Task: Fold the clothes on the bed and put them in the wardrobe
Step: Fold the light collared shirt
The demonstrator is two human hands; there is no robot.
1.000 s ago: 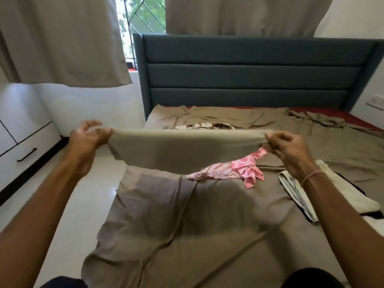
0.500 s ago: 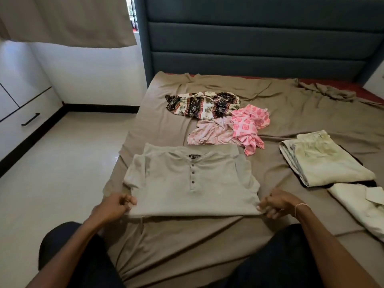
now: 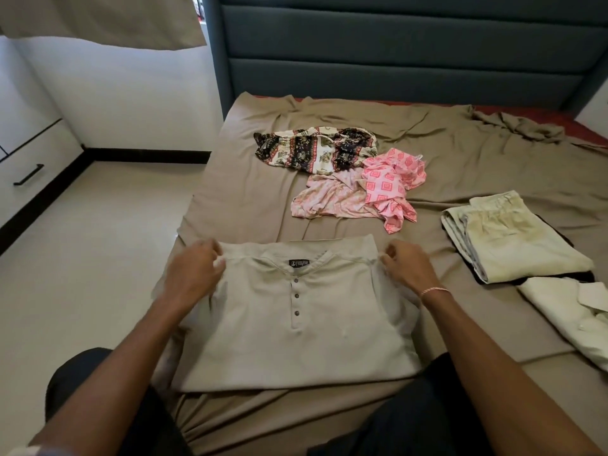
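Observation:
A beige button-neck shirt (image 3: 296, 337) lies flat, front up, on the bed's brown sheet (image 3: 250, 199) right before me. My left hand (image 3: 194, 268) pinches its left shoulder, and my right hand (image 3: 408, 264) pinches its right shoulder. Beyond it lie a crumpled black-and-cream patterned garment (image 3: 316, 149) and a crumpled pink patterned garment (image 3: 365, 192). On the right sit folded pale green trousers (image 3: 513, 235) and another folded pale garment (image 3: 572, 314).
A teal padded headboard (image 3: 394, 51) stands at the far end of the bed. White drawers with a black handle (image 3: 28, 174) line the left wall, with pale floor (image 3: 92, 245) between them and the bed. A curtain (image 3: 98, 18) hangs top left.
The shirt went from being held up stretched between my hands to lying flat on the bed. My hands have moved from its lower edge up to its shoulders.

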